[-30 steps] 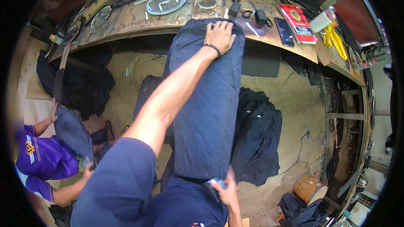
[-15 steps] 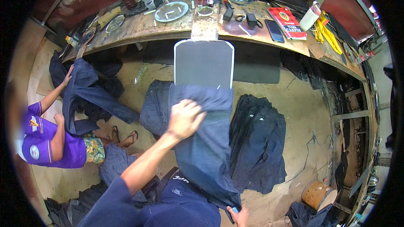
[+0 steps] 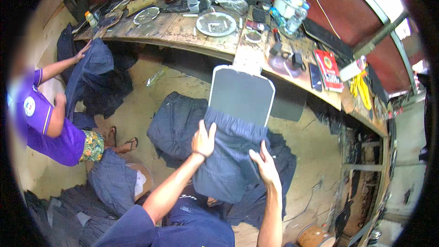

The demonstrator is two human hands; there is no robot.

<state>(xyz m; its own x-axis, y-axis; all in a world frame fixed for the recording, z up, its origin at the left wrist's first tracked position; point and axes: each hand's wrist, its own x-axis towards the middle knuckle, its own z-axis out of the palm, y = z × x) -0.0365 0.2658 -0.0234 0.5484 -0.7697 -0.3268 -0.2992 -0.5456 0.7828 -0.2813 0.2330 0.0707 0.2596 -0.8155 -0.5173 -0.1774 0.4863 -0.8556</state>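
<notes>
Dark navy trousers (image 3: pixel 231 164) with a gathered elastic waistband lie over the near end of a flat grey board (image 3: pixel 242 93) with a white rim. My left hand (image 3: pixel 203 142) grips the left side of the trousers just below the waistband, thumb on top. Lower down on the opposite side, my right hand (image 3: pixel 266 164) holds the cloth edge, its thumb and forefinger apart and its other fingers partly hidden. The board's far end meets the wooden table. How far the board reaches inside the trousers is hidden.
More dark trousers (image 3: pixel 176 119) lie left of the board, with another pile (image 3: pixel 281 178) at the right. A co-worker in a purple shirt (image 3: pixel 59 132) handles dark cloth at the left. Bottles, a round plate (image 3: pixel 216 24), a phone (image 3: pixel 315 77) and a red book (image 3: pixel 328 69) crowd the wooden table (image 3: pixel 169 36).
My right hand has come up from the low trouser end to the garment's right side. My left hand has shifted to its left edge. The waistband now lies across the board; the view has turned.
</notes>
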